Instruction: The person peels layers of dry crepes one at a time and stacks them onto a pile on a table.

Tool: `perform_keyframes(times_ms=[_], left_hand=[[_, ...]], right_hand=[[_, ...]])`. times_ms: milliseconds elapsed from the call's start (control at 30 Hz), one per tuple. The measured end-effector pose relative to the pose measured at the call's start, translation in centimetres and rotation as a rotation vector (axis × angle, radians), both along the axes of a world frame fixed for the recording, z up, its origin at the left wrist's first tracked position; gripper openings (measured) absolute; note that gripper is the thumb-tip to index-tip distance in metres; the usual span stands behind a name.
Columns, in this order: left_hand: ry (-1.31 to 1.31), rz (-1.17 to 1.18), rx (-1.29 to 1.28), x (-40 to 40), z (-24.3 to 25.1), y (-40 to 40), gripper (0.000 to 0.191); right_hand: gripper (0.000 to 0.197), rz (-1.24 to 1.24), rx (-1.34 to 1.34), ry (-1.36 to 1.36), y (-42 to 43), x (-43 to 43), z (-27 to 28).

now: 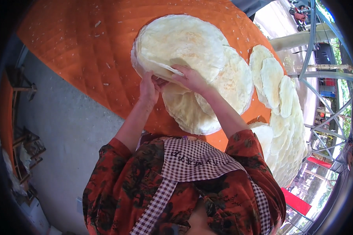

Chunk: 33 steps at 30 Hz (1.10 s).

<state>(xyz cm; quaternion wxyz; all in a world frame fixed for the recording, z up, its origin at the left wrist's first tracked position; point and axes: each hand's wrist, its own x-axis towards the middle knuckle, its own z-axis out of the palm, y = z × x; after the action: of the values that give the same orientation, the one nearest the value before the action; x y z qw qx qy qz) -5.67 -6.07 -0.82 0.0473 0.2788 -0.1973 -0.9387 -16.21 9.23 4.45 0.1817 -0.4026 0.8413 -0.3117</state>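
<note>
A stack of large, thin, round flatbreads [182, 41] lies on an orange cloth before me, pale with light brown patches. Its near edge is lifted and partly folded over. My right hand [191, 78] pinches that raised edge, thumb and fingers on the fold. At the near left rim of the same stack, my left hand [150, 88] holds the edge, its fingers partly hidden beneath the bread. Under and beside this stack, more flatbreads [234, 79] overlap to the right. Another flatbread pile [194, 117] sits nearest my body, below my hands.
The orange quilted cloth [76, 53] covers the table and carries scattered white crumbs. Overlapping flatbreads [288, 147] spread along the right side, with several looser ones [270, 79] beyond. Grey floor [67, 132] lies to the left, near a wooden rack [26, 144]. Metal framework [326, 100] stands at right.
</note>
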Motion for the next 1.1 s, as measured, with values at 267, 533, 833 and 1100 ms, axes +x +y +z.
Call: perform_keyframes(times_ms=[267, 533, 833, 1100], left_hand=[[-0.149, 0.055, -0.401, -1.0, -0.1, 1.3, 0.049], [-0.216, 0.018, -0.386, -1.9, 0.2, 1.4, 0.051], [-0.239, -0.027, -0.427, -3.3, -1.9, 2.8, 0.052], [-0.255, 0.038, -0.325, -0.6, 0.7, 1.2, 0.056]], right_hand=[[0.024, -0.039, 0.139, 0.280, -1.5, -0.4, -1.2], [0.033, -0.219, 0.036, 0.524, 0.8, -25.9, 20.0], [0.030, -0.368, 0.265, 1.147, 7.6, -37.2, 31.0], [0.022, -0.096, 0.062, 0.946, -1.1, -17.2, 26.4]])
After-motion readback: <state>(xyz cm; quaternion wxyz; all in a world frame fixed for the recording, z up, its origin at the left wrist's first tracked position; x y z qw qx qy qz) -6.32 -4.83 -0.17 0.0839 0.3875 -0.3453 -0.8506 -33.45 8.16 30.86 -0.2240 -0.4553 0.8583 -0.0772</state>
